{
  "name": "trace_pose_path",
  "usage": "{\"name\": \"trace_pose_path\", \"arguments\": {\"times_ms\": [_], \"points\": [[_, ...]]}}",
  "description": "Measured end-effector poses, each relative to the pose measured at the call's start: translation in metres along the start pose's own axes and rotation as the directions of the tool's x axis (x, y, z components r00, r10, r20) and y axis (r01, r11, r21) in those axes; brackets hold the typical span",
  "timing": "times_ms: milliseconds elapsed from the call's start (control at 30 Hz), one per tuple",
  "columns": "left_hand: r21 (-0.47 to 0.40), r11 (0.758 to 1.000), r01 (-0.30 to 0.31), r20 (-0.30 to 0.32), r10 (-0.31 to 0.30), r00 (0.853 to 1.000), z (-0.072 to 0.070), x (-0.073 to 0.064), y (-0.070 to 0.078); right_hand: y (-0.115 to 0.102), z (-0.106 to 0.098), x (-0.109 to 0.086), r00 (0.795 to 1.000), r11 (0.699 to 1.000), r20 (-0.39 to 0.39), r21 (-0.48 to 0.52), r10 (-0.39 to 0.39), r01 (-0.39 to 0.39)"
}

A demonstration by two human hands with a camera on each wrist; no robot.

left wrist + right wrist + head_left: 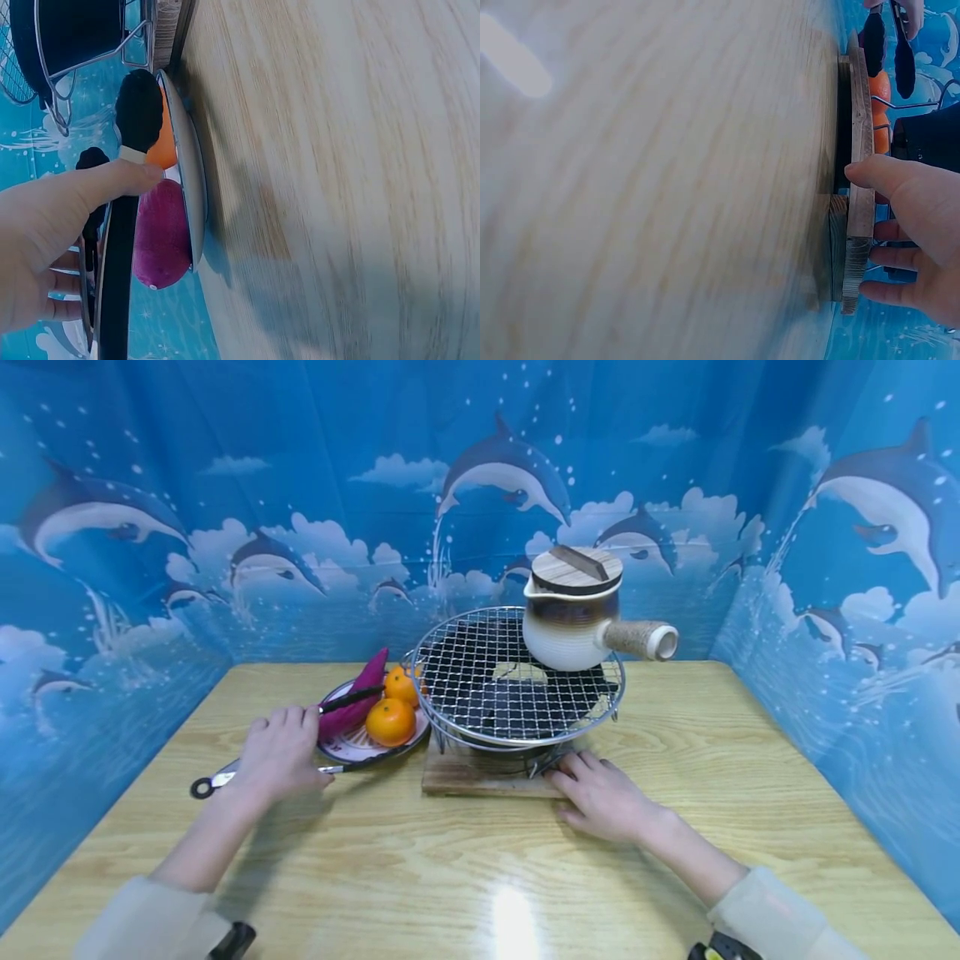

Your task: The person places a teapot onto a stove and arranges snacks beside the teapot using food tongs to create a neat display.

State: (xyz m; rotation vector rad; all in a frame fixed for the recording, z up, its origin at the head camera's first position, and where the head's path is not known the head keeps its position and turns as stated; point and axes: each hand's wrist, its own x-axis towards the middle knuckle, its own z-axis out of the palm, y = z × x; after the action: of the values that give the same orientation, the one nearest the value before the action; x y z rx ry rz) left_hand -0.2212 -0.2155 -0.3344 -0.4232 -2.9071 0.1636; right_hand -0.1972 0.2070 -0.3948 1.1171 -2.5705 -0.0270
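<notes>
My left hand holds a pair of tongs with black tips, thumb on one arm and fingers round the other. The tongs' arms are spread over a patterned plate, one above the purple sweet potato, the other along the near rim. Two oranges lie beside the sweet potato. With thumb at its front edge and fingers over its top, my right hand grips the right end of a wooden board. On that board stands a dark stove, partly hidden under a round wire grill.
A white and brown side-handled teapot with a wooden lid stands at the grill's back right, its rope-wrapped handle jutting right beyond the rim. Blue dolphin-print curtains enclose the wooden table at the back and sides.
</notes>
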Motion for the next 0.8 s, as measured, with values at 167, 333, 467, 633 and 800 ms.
{"name": "trace_pose_path", "arguments": {"times_ms": [167, 333, 467, 633, 800], "points": [[0.024, 1.0, -0.001, 0.001, 0.001, 1.0, 0.0015, 0.0036, 0.0005, 0.0002, 0.0004, 0.0, 1.0, 1.0, 0.0, -0.004, -0.006, 0.006], [0.047, 0.999, -0.002, 0.009, 0.002, 1.0, -0.0005, 0.0064, 0.0016, 0.0008, 0.0005, 0.0007, 1.0, 1.0, -0.009, -0.009, -0.006, 0.006], [0.059, 0.998, 0.001, 0.0, -0.001, 1.0, -0.0018, 0.0076, 0.0018, 0.0018, 0.0005, 0.0016, 1.0, 1.0, -0.011, -0.017, -0.008, 0.008], [0.067, 0.998, 0.005, 0.0, -0.005, 1.0, -0.0018, 0.0086, 0.0031, 0.0015, 0.0004, 0.0016, 1.0, 1.0, -0.018, -0.018, -0.012, 0.012], [0.072, 0.997, 0.001, -0.005, 0.0, 1.0, -0.0009, 0.0098, 0.0044, 0.0004, 0.0009, 0.0011, 1.0, 1.0, -0.022, -0.014, -0.013, 0.013]]}}
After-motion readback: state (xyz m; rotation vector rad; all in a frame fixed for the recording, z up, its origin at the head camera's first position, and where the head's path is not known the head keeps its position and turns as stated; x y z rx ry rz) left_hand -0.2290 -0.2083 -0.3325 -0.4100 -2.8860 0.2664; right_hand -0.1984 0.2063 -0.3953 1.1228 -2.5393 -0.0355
